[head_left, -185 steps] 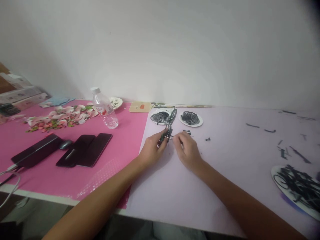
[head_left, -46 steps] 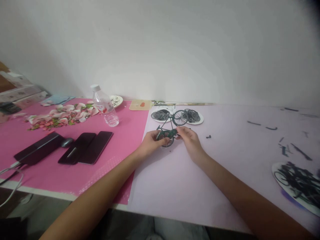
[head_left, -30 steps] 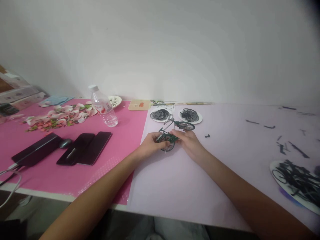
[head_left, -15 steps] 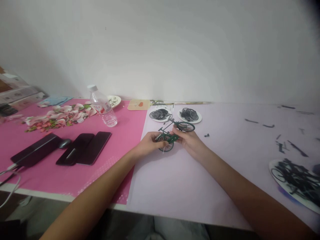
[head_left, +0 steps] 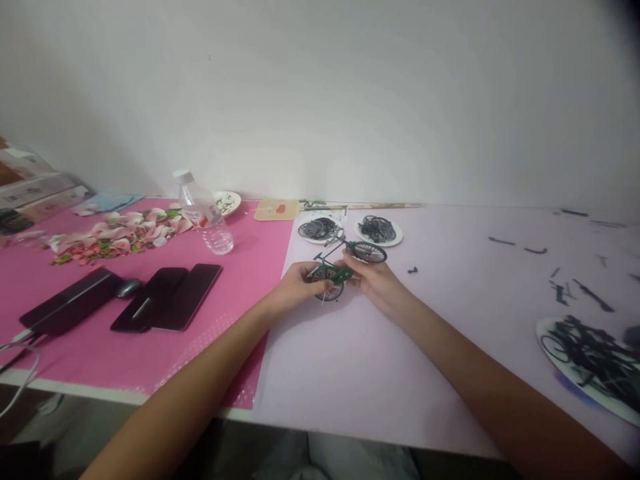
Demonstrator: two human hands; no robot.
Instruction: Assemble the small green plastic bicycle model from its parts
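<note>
A small dark-green toy bicycle (head_left: 331,251) is held tilted over the pale lilac part of the table, between both hands. My left hand (head_left: 299,285) is closed on its near wheel, thumb on the lower part. My right hand (head_left: 374,277) pinches the frame by the green chain cover, under the far wheel (head_left: 369,253). A thin pale pin-like piece sticks out below the near wheel; what it is I cannot make out. Fingers hide part of the frame. A tiny black part (head_left: 413,270) lies to the right of my right hand.
Behind the hands stand two plates (head_left: 399,238) of black wheels and parts. A plate of dark bicycle frames (head_left: 545,340) is at right, loose black pieces (head_left: 594,295) nearby. On the pink side are a plastic bottle (head_left: 204,217), two phones (head_left: 187,297) and artificial petals (head_left: 120,233).
The toy bicycle and both hands have shifted very slightly, with a small turn of the bicycle. Both hands keep their hold on it.
</note>
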